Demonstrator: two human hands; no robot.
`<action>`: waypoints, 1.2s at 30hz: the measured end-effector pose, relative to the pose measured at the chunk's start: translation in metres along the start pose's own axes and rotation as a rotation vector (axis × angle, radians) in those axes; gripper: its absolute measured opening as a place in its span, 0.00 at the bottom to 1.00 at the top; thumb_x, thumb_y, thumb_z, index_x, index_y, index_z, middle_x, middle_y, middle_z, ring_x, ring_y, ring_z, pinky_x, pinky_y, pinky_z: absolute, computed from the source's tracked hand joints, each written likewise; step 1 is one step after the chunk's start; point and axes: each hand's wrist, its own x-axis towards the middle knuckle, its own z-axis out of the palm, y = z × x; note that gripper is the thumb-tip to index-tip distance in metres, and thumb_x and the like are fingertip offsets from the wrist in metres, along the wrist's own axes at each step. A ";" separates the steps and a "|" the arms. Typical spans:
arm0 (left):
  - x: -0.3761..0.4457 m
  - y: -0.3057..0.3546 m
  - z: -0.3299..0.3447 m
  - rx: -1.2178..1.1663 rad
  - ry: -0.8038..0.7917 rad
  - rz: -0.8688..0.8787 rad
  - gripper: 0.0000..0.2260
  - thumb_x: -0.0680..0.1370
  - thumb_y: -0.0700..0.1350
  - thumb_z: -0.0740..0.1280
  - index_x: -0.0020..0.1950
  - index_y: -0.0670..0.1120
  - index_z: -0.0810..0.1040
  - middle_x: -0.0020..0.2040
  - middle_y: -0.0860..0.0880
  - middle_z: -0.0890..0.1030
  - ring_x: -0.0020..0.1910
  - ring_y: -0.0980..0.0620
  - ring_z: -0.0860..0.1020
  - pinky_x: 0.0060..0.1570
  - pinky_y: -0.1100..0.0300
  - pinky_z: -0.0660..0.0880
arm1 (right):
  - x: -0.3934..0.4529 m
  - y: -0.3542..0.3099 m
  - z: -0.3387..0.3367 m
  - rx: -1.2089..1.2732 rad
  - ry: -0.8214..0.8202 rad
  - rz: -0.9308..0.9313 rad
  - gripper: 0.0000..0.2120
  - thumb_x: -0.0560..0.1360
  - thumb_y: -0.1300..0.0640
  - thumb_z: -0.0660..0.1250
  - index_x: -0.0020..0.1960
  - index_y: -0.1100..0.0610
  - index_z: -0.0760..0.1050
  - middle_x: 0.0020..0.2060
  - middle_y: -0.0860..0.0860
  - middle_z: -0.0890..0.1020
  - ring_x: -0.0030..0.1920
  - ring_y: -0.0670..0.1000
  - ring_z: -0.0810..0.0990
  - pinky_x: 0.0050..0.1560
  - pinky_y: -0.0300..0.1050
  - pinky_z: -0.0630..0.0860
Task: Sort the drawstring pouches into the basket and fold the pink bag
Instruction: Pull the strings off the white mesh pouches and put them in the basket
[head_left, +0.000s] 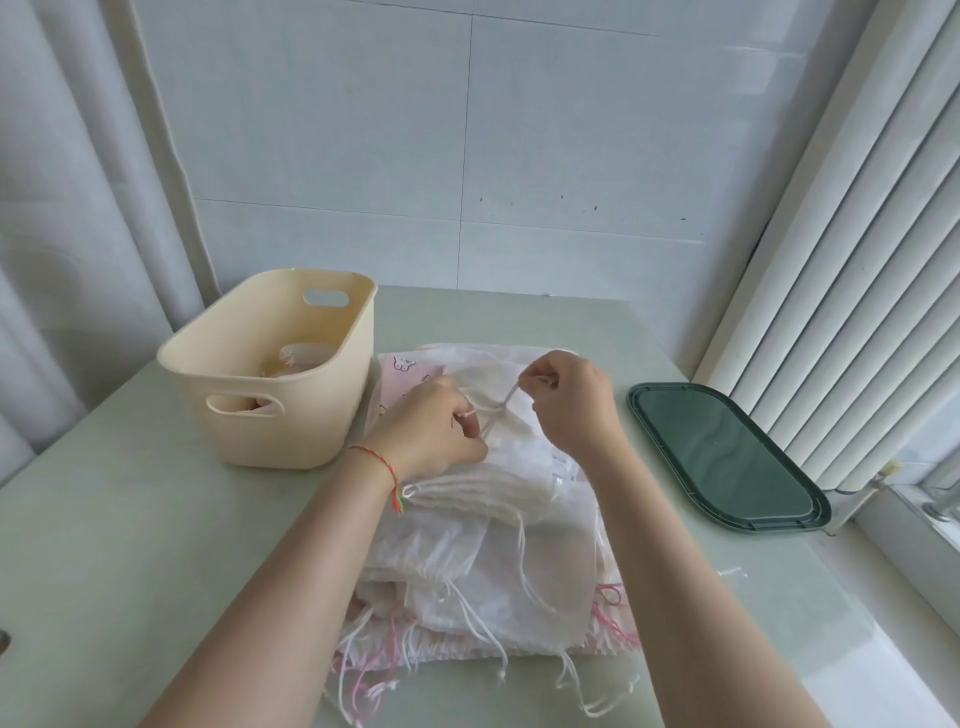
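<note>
In the middle of the frame, both hands work on the white cord (497, 410) of the top pouch. The left hand (434, 431) is closed and pinches one end of the cord. The right hand (569, 402) is closed too and pulls the other end up.

The pouch sits on a big pile of drawstring pouches (493, 561) on the tabletop (130, 545). The pink bag (410, 371) peeks out from under the pile, next to the cream basket (275, 369) in the left middle of the frame. The basket has something pale inside already. A green lid (727, 457) lies at the right.

Lots of loose strings hang at the front of the pile. If the top pouch is lifted fast, its cord could catch on other strings and drag more pouches along or off the edge.
</note>
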 end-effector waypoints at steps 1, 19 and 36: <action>-0.001 -0.001 -0.002 -0.029 0.029 -0.010 0.07 0.68 0.49 0.76 0.34 0.52 0.78 0.45 0.54 0.74 0.47 0.55 0.73 0.51 0.58 0.71 | 0.001 0.001 -0.002 0.021 -0.032 0.007 0.05 0.78 0.61 0.63 0.49 0.55 0.77 0.41 0.47 0.81 0.45 0.50 0.79 0.36 0.33 0.69; 0.021 -0.003 -0.010 -0.528 0.233 -0.173 0.06 0.80 0.43 0.66 0.45 0.43 0.77 0.34 0.51 0.77 0.26 0.62 0.72 0.25 0.71 0.64 | 0.011 0.017 -0.024 0.065 -0.415 0.054 0.08 0.72 0.53 0.74 0.41 0.57 0.79 0.36 0.47 0.78 0.37 0.46 0.75 0.39 0.37 0.69; 0.049 -0.017 -0.006 -0.011 0.005 -0.415 0.16 0.76 0.52 0.69 0.32 0.47 0.71 0.30 0.49 0.71 0.34 0.50 0.70 0.30 0.62 0.62 | 0.032 0.031 0.008 -0.305 -0.442 0.198 0.14 0.74 0.62 0.65 0.59 0.64 0.77 0.41 0.57 0.80 0.27 0.52 0.76 0.28 0.39 0.72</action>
